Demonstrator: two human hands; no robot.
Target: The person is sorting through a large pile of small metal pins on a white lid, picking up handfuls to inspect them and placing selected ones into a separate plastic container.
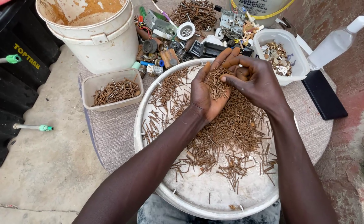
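Clearly, two hands are seen over one large round white tray. The left hand is held open with the palm up, and a small heap of rusty nails is cupped in it. The right hand is bent over this palm, with its fingertips pinched together on the nails in the palm; whether one nail is gripped between them cannot be told. Many more rusty nails are spread on the tray under both hands, too many to be counted, and they are thickest in the middle and on the right part.

Just beside the tray on the left, one shallow beige tub is placed, and one more portion of nails is lying inside it. Behind it, two white buckets are stacked, one inside the other. At the far right, one white container with small metal parts is standing, and near it one clear plastic bottle is lying and one flat black object is placed. One heap of mixed metal scrap is lying behind the tray. Everything is carried by one table with a grey cloth
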